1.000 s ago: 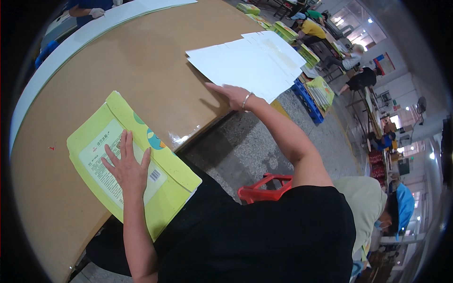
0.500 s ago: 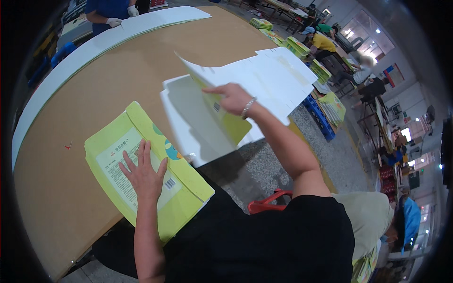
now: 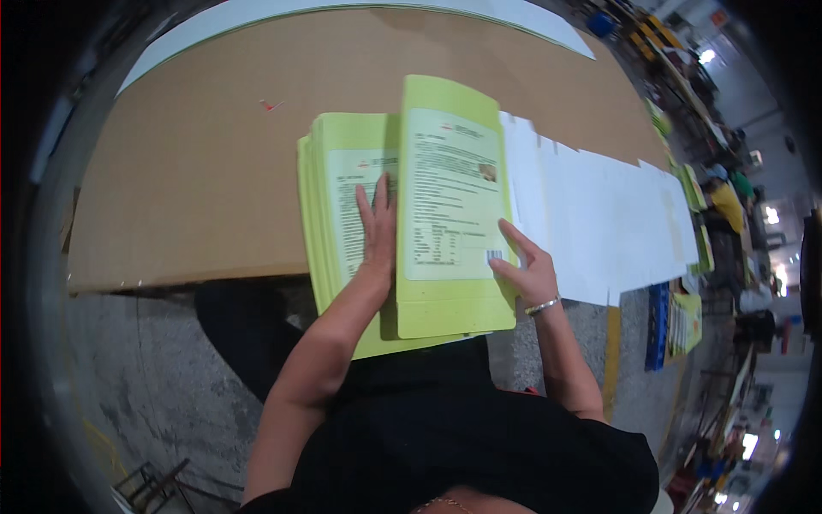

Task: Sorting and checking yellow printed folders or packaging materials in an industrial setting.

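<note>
right hand (image 3: 533, 264) has neared the spread left hand (image 3: 378, 236) and pinches a green sheet (image 3: 454, 301) by its edge.

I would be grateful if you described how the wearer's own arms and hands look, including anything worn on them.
The left hand and right hand are both ungloved, with bare forearms. A silver-coloured bracelet circles the right wrist; none shows on the left. The black top has short sleeves.
</note>
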A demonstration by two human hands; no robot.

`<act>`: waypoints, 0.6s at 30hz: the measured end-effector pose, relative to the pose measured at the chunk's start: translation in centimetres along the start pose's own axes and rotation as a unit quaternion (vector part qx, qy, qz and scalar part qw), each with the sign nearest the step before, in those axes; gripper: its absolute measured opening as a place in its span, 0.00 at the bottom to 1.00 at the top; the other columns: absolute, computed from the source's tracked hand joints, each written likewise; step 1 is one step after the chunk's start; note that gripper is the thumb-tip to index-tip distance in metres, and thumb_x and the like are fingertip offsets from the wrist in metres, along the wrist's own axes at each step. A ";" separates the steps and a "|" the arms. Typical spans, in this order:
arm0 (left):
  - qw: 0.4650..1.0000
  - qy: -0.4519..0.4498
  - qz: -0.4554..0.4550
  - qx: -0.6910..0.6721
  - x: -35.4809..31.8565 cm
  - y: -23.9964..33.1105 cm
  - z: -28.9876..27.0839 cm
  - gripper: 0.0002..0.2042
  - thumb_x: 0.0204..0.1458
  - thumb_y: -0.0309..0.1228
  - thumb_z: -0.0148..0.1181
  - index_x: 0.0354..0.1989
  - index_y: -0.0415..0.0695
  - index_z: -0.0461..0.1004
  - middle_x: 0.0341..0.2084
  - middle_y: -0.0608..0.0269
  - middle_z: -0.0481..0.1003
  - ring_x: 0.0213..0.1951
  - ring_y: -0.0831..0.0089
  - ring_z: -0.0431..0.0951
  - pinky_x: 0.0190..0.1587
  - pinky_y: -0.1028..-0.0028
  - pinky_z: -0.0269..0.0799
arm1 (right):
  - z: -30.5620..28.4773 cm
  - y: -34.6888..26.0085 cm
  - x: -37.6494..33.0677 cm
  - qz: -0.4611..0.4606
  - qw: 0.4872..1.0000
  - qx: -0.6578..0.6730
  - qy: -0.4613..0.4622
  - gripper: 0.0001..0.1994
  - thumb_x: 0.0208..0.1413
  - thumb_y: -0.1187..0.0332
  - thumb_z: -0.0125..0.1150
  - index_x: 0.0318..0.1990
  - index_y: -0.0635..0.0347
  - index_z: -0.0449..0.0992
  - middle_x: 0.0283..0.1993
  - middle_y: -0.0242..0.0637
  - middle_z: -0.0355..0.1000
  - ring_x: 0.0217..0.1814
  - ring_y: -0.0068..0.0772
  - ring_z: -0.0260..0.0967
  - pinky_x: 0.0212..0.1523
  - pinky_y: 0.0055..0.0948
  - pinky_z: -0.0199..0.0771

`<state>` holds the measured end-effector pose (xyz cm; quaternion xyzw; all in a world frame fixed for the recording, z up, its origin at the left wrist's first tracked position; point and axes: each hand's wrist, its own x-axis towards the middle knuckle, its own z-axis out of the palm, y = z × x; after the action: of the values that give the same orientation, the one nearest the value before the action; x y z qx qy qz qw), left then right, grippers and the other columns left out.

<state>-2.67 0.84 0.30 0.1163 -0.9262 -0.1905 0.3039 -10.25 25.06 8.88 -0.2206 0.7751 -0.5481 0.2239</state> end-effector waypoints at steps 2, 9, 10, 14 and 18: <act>0.993 0.085 -0.085 -0.001 0.3 0.6 -2.4 0.20 0.55 0.34 0.53 0.56 0.45 0.70 0.59 0.56 0.66 0.68 0.44 0.49 0.64 0.32 0.30 | 0.6 0.4 -0.2 0.002 1.000 -0.009 0.000 0.34 0.45 0.74 0.68 0.64 0.61 0.66 0.60 0.43 0.70 0.59 0.28 0.66 0.61 0.28 0.65; 0.927 0.186 -0.258 -0.199 2.1 0.5 -7.8 0.21 0.52 0.39 0.62 0.52 0.43 0.71 0.54 0.54 0.70 0.56 0.47 0.66 0.63 0.54 0.53 | 4.0 -2.8 -1.7 -0.107 0.989 -0.094 -0.034 0.34 0.45 0.74 0.66 0.64 0.59 0.65 0.59 0.47 0.71 0.60 0.32 0.70 0.60 0.29 0.67; 0.936 0.185 -0.245 -0.176 1.8 0.4 -8.1 0.21 0.53 0.37 0.62 0.53 0.42 0.70 0.51 0.53 0.71 0.54 0.51 0.69 0.60 0.59 0.59 | 4.9 -2.9 -1.8 -0.090 0.989 -0.112 -0.034 0.34 0.45 0.73 0.66 0.64 0.58 0.65 0.57 0.49 0.72 0.57 0.35 0.72 0.58 0.29 0.69; 0.980 0.077 -0.185 0.003 1.4 -0.2 -8.3 0.18 0.53 0.31 0.60 0.52 0.42 0.72 0.56 0.48 0.67 0.61 0.49 0.63 0.63 0.56 0.56 | 7.3 -2.4 -1.0 -0.058 0.978 -0.192 -0.056 0.34 0.45 0.69 0.67 0.64 0.54 0.66 0.46 0.56 0.76 0.47 0.46 0.77 0.48 0.33 0.75; 0.986 -0.044 -0.070 0.142 2.8 1.7 -4.3 0.19 0.58 0.31 0.47 0.58 0.41 0.68 0.65 0.41 0.56 0.68 0.42 0.48 0.70 0.48 0.39 | 8.5 -1.9 -1.1 -0.172 0.945 -0.279 -0.009 0.30 0.48 0.67 0.66 0.62 0.56 0.68 0.34 0.55 0.75 0.29 0.43 0.76 0.35 0.37 0.74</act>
<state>-2.41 0.25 5.66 0.2145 -0.9460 -0.0828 0.2287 -4.20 18.75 8.25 -0.4089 0.8453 -0.3382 0.0629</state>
